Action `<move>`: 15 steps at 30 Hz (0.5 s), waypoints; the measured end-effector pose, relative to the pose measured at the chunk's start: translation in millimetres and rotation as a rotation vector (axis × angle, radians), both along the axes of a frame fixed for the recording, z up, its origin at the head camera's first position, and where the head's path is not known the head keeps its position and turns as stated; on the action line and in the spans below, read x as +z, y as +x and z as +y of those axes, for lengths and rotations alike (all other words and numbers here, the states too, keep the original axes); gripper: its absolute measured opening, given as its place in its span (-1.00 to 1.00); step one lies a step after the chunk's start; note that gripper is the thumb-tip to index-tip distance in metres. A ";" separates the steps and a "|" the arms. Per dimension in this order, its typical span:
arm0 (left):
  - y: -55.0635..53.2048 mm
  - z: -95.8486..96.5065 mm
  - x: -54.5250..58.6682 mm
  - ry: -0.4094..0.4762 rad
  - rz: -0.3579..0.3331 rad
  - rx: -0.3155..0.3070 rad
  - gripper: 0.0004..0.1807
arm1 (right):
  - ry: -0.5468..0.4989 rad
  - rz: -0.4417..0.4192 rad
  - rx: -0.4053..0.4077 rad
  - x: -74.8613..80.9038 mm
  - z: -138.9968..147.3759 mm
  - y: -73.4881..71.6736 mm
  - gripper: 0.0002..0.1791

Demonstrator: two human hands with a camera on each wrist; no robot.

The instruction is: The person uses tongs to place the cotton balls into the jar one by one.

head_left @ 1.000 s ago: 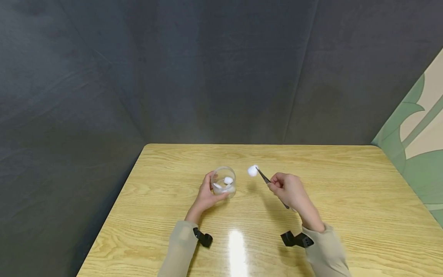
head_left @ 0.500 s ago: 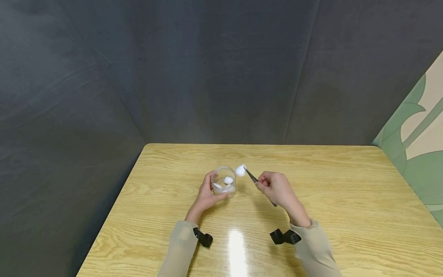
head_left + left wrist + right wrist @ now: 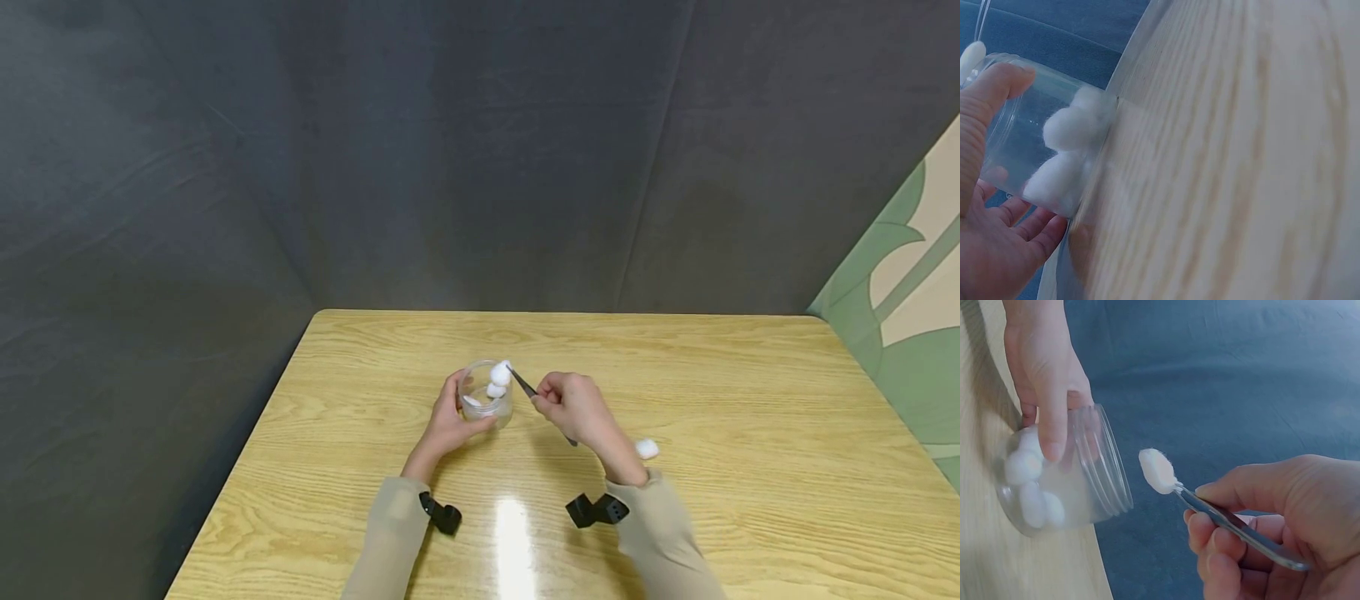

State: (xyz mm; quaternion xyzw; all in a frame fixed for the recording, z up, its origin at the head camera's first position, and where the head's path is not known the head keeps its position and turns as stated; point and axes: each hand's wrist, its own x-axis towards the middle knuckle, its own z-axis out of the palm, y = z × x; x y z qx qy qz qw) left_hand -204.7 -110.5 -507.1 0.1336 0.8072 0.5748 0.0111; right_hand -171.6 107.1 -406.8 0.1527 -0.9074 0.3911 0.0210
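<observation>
My left hand [image 3: 447,423] grips a small clear jar [image 3: 486,393] that stands on the wooden table [image 3: 712,392]; thumb and fingers wrap its wall [image 3: 1054,419]. Several white cotton balls [image 3: 1025,481] lie at the jar's bottom [image 3: 1066,134]. My right hand [image 3: 573,407] pinches metal tweezers [image 3: 534,392], and their tip holds one cotton ball [image 3: 500,372] right over the jar's open mouth. In the right wrist view that ball [image 3: 1157,470] hangs just outside the rim of the jar [image 3: 1094,465], held by the tweezers [image 3: 1241,530].
One loose cotton ball [image 3: 647,448] lies on the table right of my right wrist. Black wrist mounts [image 3: 442,515] [image 3: 596,510] sit on both sleeves. Dark fabric walls close the table at the back and left.
My right hand has moved left with the tweezers, bringing the cotton ball from beside the jar to over its mouth. The loose ball on the table has come into view. The left hand stayed.
</observation>
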 end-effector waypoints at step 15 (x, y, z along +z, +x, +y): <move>13.8 2.5 30.7 0.017 -0.005 -0.024 -0.14 | 0.010 -0.032 0.021 -8.2 -10.7 -2.5 -0.86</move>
